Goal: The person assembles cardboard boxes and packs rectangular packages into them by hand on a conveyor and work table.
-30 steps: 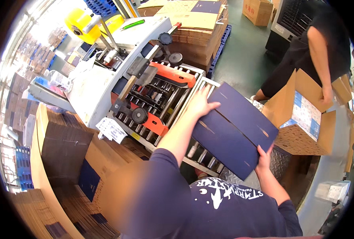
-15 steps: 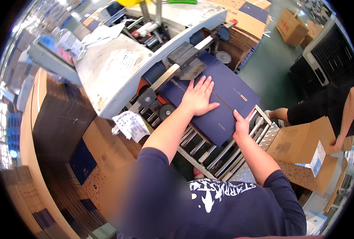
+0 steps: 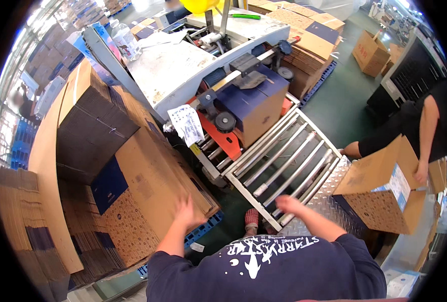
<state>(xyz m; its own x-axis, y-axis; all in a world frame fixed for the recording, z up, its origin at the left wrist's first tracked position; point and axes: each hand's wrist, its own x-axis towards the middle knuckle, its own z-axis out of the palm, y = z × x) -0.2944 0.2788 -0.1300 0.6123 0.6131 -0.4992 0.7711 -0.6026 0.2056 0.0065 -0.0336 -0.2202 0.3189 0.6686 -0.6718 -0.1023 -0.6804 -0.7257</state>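
My left hand (image 3: pixel 187 214) is beside the stack of flattened cardboard cartons (image 3: pixel 148 191), with its fingers stretched and thumb apart, holding nothing. Over the near end of the roller conveyor (image 3: pixel 279 166) is my right hand (image 3: pixel 290 205); motion smears its fingers, and no object shows in it. Away from both hands, a carton (image 3: pixel 264 118) with a dark blue top and brown side sits in the carton-sealing machine (image 3: pixel 203 75). A black wheel (image 3: pixel 225 122) and an orange plate (image 3: pixel 218 138) flank it, and a machine part rests over its top.
To the right, another person's hand (image 3: pixel 421 172) touches an open brown carton (image 3: pixel 379 181) by the diamond-plate metal (image 3: pixel 329 191). A printed paper sheet (image 3: pixel 185 125) hangs at the machine's near corner. Flat cartons on a blue pallet (image 3: pixel 314 83) stand behind, and a black fan-like unit (image 3: pixel 415 70) beyond.
Both hands have left the blue-topped carton and drawn back toward my body, the left one toward the flat cartons. The carton has moved farther into the machine, baring the rollers.
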